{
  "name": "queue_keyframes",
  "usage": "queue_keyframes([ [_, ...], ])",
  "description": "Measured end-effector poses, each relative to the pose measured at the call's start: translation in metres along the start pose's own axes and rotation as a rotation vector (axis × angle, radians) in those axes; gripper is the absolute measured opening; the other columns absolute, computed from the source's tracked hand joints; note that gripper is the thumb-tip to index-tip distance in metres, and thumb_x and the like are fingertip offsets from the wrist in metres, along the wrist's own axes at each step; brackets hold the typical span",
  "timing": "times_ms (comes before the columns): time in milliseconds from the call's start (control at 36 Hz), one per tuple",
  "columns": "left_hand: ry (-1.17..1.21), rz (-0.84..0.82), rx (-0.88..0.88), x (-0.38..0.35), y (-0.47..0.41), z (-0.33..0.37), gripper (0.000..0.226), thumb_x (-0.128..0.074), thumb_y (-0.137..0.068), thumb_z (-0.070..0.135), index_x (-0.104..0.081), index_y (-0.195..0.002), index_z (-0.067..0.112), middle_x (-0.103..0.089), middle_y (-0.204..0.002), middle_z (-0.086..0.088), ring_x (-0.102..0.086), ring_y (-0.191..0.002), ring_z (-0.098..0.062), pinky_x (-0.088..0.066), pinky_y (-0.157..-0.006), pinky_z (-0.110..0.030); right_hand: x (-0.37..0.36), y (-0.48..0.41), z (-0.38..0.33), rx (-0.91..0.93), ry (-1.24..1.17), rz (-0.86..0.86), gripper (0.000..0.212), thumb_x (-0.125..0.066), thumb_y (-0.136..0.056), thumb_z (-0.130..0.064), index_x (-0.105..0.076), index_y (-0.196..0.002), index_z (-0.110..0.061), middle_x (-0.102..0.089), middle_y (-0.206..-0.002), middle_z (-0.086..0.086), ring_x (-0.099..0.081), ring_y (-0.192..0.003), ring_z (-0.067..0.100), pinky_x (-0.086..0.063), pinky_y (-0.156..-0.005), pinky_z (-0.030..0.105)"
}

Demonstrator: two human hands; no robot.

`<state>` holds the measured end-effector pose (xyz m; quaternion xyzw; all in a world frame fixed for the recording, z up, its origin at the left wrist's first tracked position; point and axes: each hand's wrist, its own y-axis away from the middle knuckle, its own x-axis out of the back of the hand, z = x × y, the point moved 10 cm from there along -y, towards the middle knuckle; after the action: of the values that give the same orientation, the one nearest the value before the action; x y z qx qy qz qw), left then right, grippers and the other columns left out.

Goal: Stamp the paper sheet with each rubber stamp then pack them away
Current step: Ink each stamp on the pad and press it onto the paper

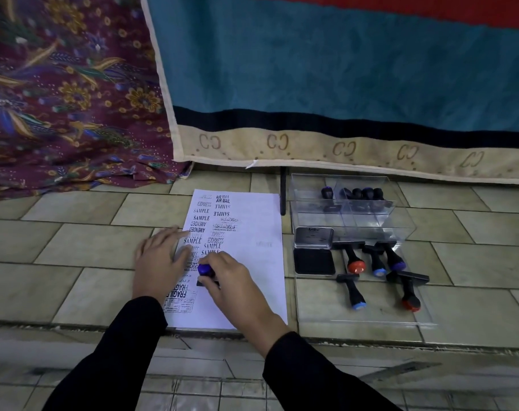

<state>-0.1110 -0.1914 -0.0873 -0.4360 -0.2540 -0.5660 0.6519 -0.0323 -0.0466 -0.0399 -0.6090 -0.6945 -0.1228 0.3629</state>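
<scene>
Nearest the camera, two black sleeves (pixel 127 345) reach forward over the tiled floor (pixel 74 280) to a white paper sheet (pixel 252 280) lying flat on the tiles. On its left edge the left hand (pixel 158 262) lies palm down with the fingers spread, pinning the sheet. Beside it the right hand (pixel 231 280) pinches a rubber stamp (pixel 205 271) with a blue-purple cap, its black base set down on the lower middle of the sheet.

Printed marks run up the left half of the page: "FRAGILE" sideways by the left wrist above a small boxed form too fine to read, then "SAMPLE" several times, "EXPRESS", "AMENDED" upside down, two lines of script over small capitals, and "AIR MAIL" twice at the top.

Right of the sheet, a clear tray (pixel 368 315) carries five loose stamps (pixel 377 262) with red, blue and purple caps, lying on their sides. Just beside them, at the tray's left, sits an open ink pad (pixel 312 261), its metal lid (pixel 313 237) reading "Artline".

Farther back, a clear box (pixel 341 215) with compartments holds more stamps (pixel 366 193) standing upright.

Beyond everything hang a teal cloth (pixel 311 63) whose beige border repeats a "CC" motif, and a maroon floral fabric (pixel 68 93) at the left.
</scene>
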Motion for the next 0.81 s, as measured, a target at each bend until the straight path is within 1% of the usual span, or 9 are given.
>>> queue_keyframes([
  [167,-0.008,-0.005,-0.004,0.0,0.001,0.001,0.04,-0.05,-0.083,0.04,-0.065,-0.119,0.03,-0.057,-0.136,0.005,-0.047,-0.128,-0.019,-0.021,-0.112,-0.04,-0.001,0.001,-0.001,0.026,-0.011,0.0,0.012,-0.058,-0.091,-0.011,-0.053,-0.101,-0.011,-0.056,-0.099,0.006,-0.058,-0.083,0.024,-0.052,-0.075,0.04],
  [333,-0.018,0.003,-0.003,0.0,0.001,0.001,0.04,-0.049,-0.083,0.04,-0.064,-0.119,0.032,-0.057,-0.135,0.006,-0.046,-0.127,-0.016,-0.017,-0.108,-0.029,-0.001,-0.001,0.006,-0.025,-0.066,0.005,0.015,-0.059,-0.09,-0.012,-0.054,-0.105,-0.012,-0.056,-0.103,0.005,-0.062,-0.085,0.023,-0.053,-0.078,0.036],
  [417,-0.027,-0.004,-0.009,0.0,0.0,0.0,0.039,-0.051,-0.084,0.041,-0.063,-0.12,0.033,-0.056,-0.136,0.007,-0.045,-0.127,-0.016,-0.018,-0.109,-0.031,0.02,0.0,0.017,-0.08,-0.139,0.114,0.017,-0.063,-0.089,-0.014,-0.056,-0.105,-0.013,-0.056,-0.099,0.002,-0.058,-0.081,0.013,-0.048,-0.077,0.015],
  [444,-0.032,-0.007,-0.013,-0.001,0.0,-0.001,0.037,-0.052,-0.085,0.04,-0.063,-0.12,0.033,-0.056,-0.137,0.007,-0.045,-0.128,-0.016,-0.018,-0.109,-0.033,0.031,0.001,0.022,-0.101,-0.163,0.159,0.017,-0.064,-0.088,-0.014,-0.057,-0.104,-0.013,-0.057,-0.097,0.001,-0.058,-0.082,0.012,-0.048,-0.078,0.014],
  [528,-0.035,-0.014,-0.018,-0.002,0.001,-0.002,0.034,-0.054,-0.089,0.038,-0.062,-0.122,0.034,-0.055,-0.138,0.007,-0.044,-0.129,-0.016,-0.017,-0.11,-0.034,0.066,0.006,0.035,-0.134,-0.191,0.278,0.021,-0.066,-0.087,-0.01,-0.059,-0.106,-0.012,-0.061,-0.096,-0.001,-0.063,-0.084,0.009,-0.053,-0.082,0.024],
  [639,-0.029,-0.013,-0.011,-0.001,0.001,0.0,0.039,-0.049,-0.086,0.042,-0.062,-0.122,0.033,-0.055,-0.138,0.007,-0.044,-0.129,-0.016,-0.015,-0.109,-0.029,0.111,0.018,0.052,-0.162,-0.117,0.385,0.029,-0.066,-0.086,-0.008,-0.059,-0.113,-0.016,-0.064,-0.1,-0.004,-0.062,-0.084,-0.001,-0.051,-0.081,0.016],
  [722,-0.034,-0.011,-0.018,-0.001,0.001,0.001,0.039,-0.048,-0.087,0.043,-0.062,-0.122,0.034,-0.055,-0.138,0.007,-0.044,-0.129,-0.016,-0.015,-0.11,-0.031,0.136,0.03,0.069,-0.215,-0.05,0.422,0.033,-0.065,-0.087,-0.009,-0.058,-0.118,-0.018,-0.063,-0.102,-0.008,-0.061,-0.083,-0.004,-0.047,-0.075,0.005],
  [750,-0.036,-0.011,-0.018,-0.001,0.001,0.001,0.039,-0.048,-0.087,0.044,-0.062,-0.122,0.034,-0.055,-0.139,0.007,-0.044,-0.129,-0.016,-0.015,-0.11,-0.031,0.144,0.034,0.074,-0.224,-0.024,0.434,0.031,-0.065,-0.087,-0.009,-0.06,-0.117,-0.018,-0.064,-0.101,-0.006,-0.062,-0.083,-0.003,-0.047,-0.074,0.004],
  [806,-0.037,-0.012,-0.016,-0.001,0.001,0.0,0.04,-0.047,-0.086,0.044,-0.062,-0.122,0.033,-0.055,-0.139,0.007,-0.044,-0.13,-0.016,-0.014,-0.109,-0.029,0.155,0.043,0.083,-0.247,0.034,0.439,0.027,-0.065,-0.088,-0.01,-0.061,-0.113,-0.019,-0.064,-0.1,-0.005,-0.063,-0.084,0.002,-0.05,-0.075,0.01],
])
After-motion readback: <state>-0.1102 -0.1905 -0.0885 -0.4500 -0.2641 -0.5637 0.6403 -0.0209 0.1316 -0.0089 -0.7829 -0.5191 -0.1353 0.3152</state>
